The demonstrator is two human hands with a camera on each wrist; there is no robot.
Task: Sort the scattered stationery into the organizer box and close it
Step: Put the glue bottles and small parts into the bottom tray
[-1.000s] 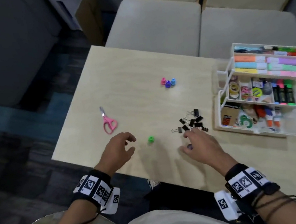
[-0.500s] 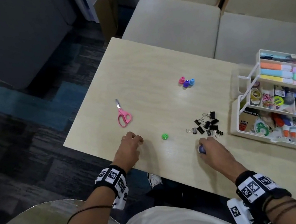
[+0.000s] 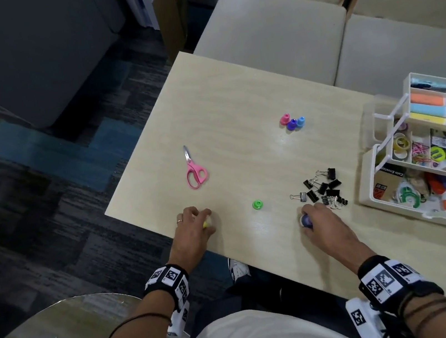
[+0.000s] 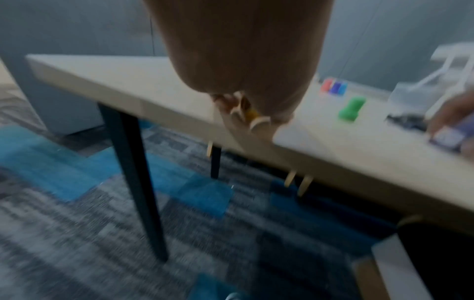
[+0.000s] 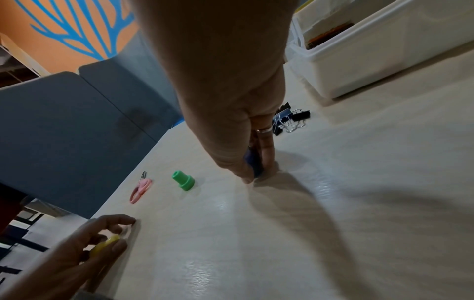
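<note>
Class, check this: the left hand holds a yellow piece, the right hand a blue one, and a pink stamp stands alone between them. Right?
Not quite. The lone stamp between the left hand and right hand is green, not pink, as the head view shows. The yellow piece and blue piece are right.

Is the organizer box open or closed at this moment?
Open: the organizer box has its tiers fanned out, with highlighters and compartments exposed.

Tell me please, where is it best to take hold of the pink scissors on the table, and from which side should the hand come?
Probably at the handle loops. The pink scissors lie flat on the table, closed, blades pointing away from the person, loops nearest the left hand. That hand could come from above on the near side and pinch across the thick plastic loops, avoiding the thin metal tips. It already holds a small yellow piece.
</note>
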